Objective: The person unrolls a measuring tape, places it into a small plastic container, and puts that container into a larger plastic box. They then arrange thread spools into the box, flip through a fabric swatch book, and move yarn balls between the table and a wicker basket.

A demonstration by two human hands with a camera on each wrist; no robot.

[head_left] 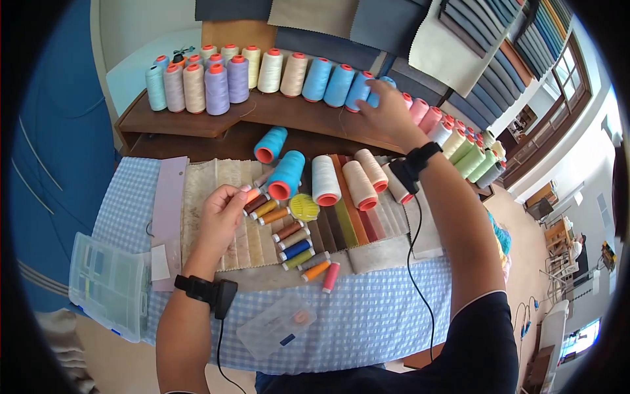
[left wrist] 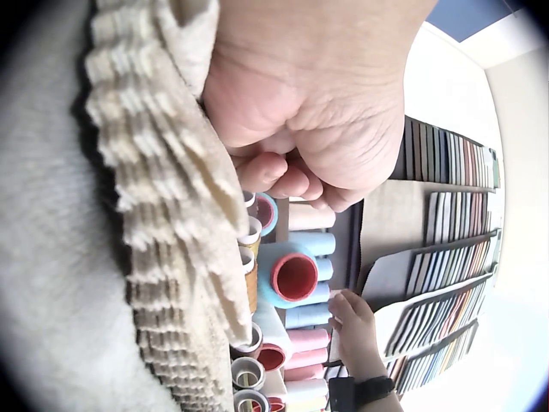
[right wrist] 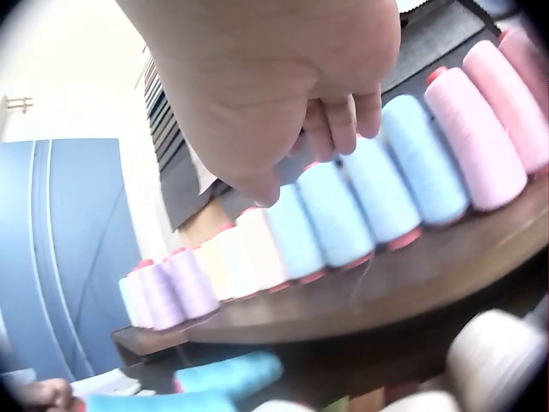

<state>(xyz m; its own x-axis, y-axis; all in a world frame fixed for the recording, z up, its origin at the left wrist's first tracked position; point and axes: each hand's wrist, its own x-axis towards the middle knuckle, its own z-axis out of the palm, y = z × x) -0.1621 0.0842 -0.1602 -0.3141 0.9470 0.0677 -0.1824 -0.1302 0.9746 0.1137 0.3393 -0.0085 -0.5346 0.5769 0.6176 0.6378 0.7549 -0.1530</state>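
My left hand (head_left: 222,215) pinches a small orange thread spool (head_left: 253,195) at the left end of a row of small spools. In the left wrist view its fingers are curled and the spool is hidden. My right hand (head_left: 388,113) is stretched out over the shelf, thumb apart from the fingers, right at the top of a blue thread cone (head_left: 359,90). The right wrist view shows its fingertips over several blue cones (right wrist: 333,215). Two turquoise cones (head_left: 286,175) lie tilted near my left hand. White (head_left: 325,178) and cream cones (head_left: 360,185) lie beside them.
A curved brown shelf (head_left: 282,113) holds many thread cones. Fabric swatch books (head_left: 226,177) cover a checked cloth (head_left: 367,308). A yellow pin wheel (head_left: 304,208), several small spools (head_left: 297,248), a clear lid (head_left: 275,326) and a clear plastic box (head_left: 108,285) are around. Wrist cables trail across the cloth.
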